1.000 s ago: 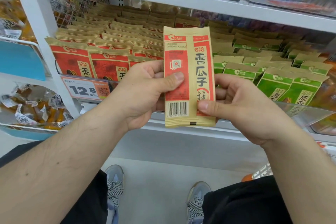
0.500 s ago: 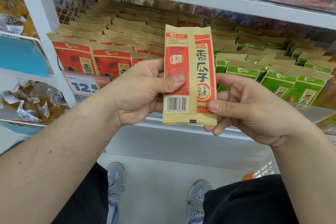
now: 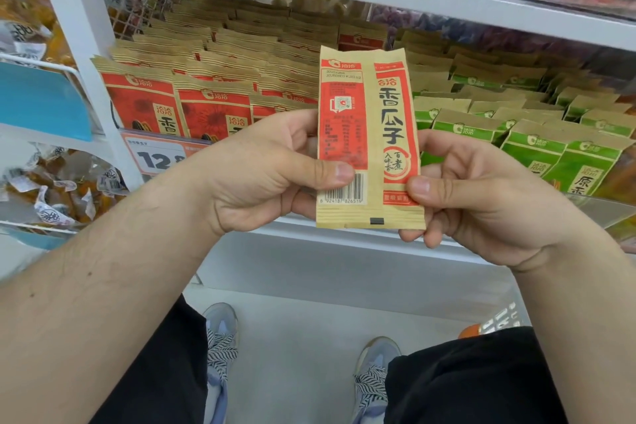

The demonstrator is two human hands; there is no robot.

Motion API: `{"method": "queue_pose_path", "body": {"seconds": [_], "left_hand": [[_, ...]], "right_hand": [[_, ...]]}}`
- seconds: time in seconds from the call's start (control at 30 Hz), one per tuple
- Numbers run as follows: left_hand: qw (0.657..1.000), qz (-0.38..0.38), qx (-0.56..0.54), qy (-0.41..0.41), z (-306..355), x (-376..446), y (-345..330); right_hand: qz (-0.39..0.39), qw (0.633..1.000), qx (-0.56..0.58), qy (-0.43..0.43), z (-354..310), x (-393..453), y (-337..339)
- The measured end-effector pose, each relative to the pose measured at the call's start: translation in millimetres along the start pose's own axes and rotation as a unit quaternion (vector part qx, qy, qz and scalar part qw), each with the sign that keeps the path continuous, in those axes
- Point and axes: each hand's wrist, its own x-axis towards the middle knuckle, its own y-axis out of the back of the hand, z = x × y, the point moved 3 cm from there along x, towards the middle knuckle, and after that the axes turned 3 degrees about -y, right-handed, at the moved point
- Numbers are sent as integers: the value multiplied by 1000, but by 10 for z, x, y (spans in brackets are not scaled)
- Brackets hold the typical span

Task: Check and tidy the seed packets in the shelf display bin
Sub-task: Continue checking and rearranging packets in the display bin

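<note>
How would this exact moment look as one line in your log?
step: checking packet | held: red seed packet, upright, back side showing | left hand: pinching | right hand: pinching | shelf bin: behind

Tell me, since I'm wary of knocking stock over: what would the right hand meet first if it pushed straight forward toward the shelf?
Probably the green packets standing behind the right hand, which pinches the red packet; depth is unclear.

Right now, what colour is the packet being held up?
Red and kraft-tan, with black lettering and a barcode: the held packet, clearest in the head view.

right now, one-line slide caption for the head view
Both hands, left hand and right hand, pinch a red seed packet upright, barcode side showing.
</note>
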Motion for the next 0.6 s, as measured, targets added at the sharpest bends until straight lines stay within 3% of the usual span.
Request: {"method": "queue_pose_path", "body": {"seconds": [0.1,0.17,0.27,0.37,0.47,0.53,0.6], "left_hand": [[984,104,135,-43,45,-2,8],[960,162,210,-91,110,-22,14],[977,93,158,-109,167,-59,-100],[988,51,94,-108,107,-52,-124],[991,69,43,-104,2,-4,-27],[995,56,-28,-75,-33,10,69],[995,-22,-77,-56,-35,1,93]], "right_hand": [[114,987,-88,68,-75,-48,-37],[205,952,-180,135,-121,-104,-149],[262,877,-331,228,-102,-123,-354],[224,844,-414,255,-4,-57,-448],[191,861,-389,266,52,-8,-505],[246,881,-310,261,23,-13,-438],[304,897,-241,214,-10,-26,-307]]}}
